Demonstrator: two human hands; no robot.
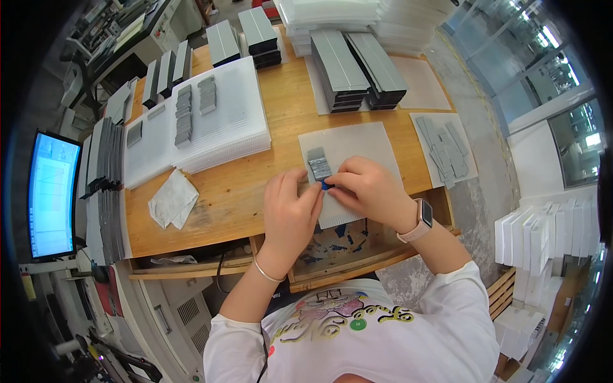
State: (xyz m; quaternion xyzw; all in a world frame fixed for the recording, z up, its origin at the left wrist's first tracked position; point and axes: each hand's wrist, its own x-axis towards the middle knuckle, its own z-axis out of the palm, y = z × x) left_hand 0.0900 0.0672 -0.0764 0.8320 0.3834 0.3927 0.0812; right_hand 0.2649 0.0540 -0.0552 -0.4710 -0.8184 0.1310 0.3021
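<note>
My left hand [288, 205] and my right hand [371, 190] meet over a pale sheet [357, 142] on the wooden bench. Between their pinched fingertips is a small blue piece [326, 185], mostly covered by the fingers. A short row of small grey metal strips [318, 163], overlapping one another, lies just beyond the fingertips and seems to touch the blue piece. Both hands are closed, with thumbs and forefingers drawn together. A watch is on my right wrist.
Left of me, a thick stack of white ribbed plastic sheets [227, 137] carries rows of grey strips [184, 118]. A crumpled white cloth [174, 199] lies nearby. Long grey panels [338, 64] are piled behind; loose strips [444, 147] lie right. An open drawer [345, 249] holds blue scraps.
</note>
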